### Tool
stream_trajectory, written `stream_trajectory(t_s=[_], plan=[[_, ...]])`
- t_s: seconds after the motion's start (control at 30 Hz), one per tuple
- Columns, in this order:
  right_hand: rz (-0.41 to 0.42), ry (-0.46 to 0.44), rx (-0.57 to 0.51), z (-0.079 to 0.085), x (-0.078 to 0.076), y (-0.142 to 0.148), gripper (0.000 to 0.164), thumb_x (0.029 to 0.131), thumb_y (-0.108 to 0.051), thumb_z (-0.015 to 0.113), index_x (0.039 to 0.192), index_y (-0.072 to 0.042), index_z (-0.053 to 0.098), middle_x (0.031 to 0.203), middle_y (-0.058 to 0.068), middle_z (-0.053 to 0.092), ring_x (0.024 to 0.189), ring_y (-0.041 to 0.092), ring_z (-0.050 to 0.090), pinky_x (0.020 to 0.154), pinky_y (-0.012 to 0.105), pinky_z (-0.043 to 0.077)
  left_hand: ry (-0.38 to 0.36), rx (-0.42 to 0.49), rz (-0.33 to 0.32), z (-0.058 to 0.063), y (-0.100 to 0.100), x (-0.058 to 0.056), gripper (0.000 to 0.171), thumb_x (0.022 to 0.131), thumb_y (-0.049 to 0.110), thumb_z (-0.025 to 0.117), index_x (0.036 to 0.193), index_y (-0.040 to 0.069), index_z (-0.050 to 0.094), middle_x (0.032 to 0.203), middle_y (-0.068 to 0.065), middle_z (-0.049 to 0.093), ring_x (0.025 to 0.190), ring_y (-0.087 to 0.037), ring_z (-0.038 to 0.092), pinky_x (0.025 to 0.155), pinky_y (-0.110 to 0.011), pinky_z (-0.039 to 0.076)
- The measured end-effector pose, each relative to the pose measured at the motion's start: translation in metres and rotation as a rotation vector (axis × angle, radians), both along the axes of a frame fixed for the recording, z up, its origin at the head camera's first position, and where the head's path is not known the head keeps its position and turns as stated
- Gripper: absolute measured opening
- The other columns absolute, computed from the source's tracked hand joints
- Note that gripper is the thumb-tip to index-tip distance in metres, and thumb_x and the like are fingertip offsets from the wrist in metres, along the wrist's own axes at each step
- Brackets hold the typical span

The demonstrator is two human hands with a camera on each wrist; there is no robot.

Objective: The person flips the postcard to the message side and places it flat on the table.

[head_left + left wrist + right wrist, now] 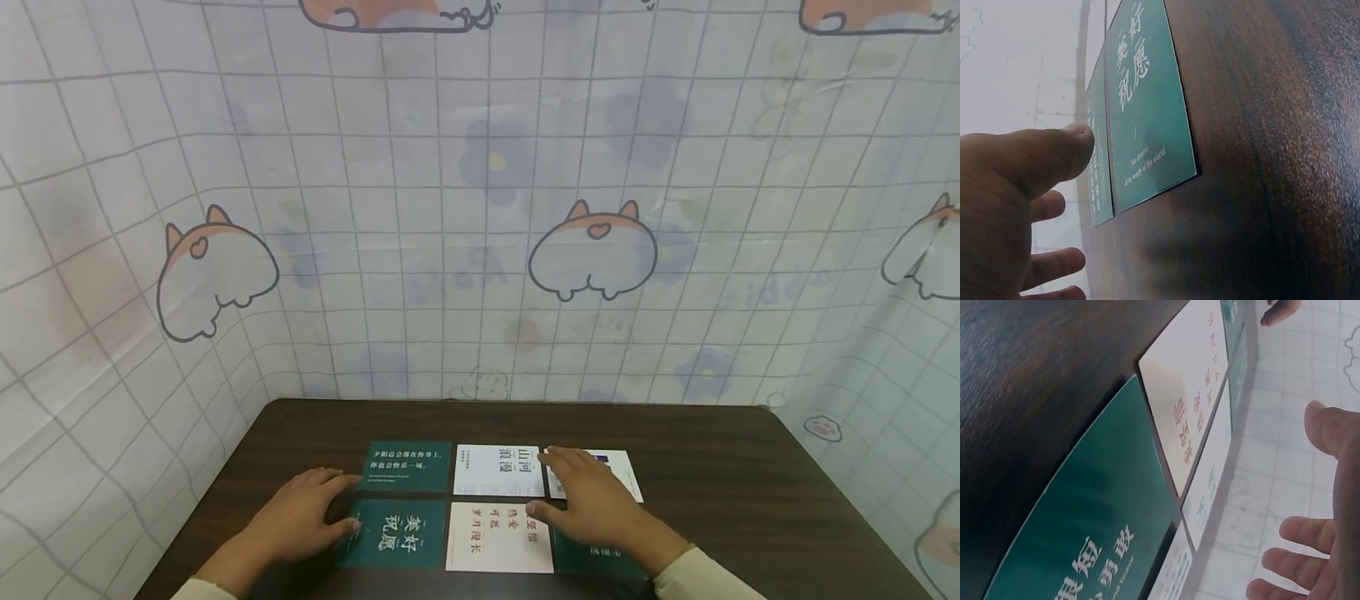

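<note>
Several printed cards lie in two rows on the dark table. The back row has a green card [408,467], a white card [480,471] with dark characters, and another white card [626,471] partly behind the right hand. In front are a green card [390,542] with large white characters, a pale card [498,550] with red characters, and a green card [592,560] partly covered. My left hand [296,517] hovers by the left cards, fingers spread, holding nothing. My right hand [600,500] is over the right-hand cards, fingers relaxed, with nothing in its grasp.
The dark wood table [720,467] has rounded back corners. A white grid-patterned curtain [420,250] with cartoon dogs and flowers hangs behind it and along both sides.
</note>
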State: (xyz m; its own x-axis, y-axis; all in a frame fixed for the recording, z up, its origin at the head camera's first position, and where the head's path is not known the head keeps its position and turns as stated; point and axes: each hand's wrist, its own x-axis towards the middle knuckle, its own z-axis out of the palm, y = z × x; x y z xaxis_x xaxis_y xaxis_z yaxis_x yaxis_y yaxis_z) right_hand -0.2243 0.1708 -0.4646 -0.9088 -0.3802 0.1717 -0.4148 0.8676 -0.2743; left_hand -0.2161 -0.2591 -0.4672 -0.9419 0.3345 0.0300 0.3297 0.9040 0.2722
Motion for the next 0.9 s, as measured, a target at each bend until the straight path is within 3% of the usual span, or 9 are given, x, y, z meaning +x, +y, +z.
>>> stream_trajectory(t_s=[0.9], plan=[[0.063, -0.034, -0.028, -0.007, 0.001, -0.018, 0.075, 0.091, -0.064, 0.065, 0.142, -0.009, 0.058, 0.148, 0.014, 0.053, 0.137, 0.038, 0.047, 0.109, 0.062, 0.034, -0.026, 0.005, 0.012, -0.004, -0.001, 0.0, 0.064, 0.082, 0.049, 0.082, 0.134, 0.016, 0.065, 0.135, -0.012, 0.061, 0.129, -0.043, 0.052, 0.102, -0.07, 0.035]])
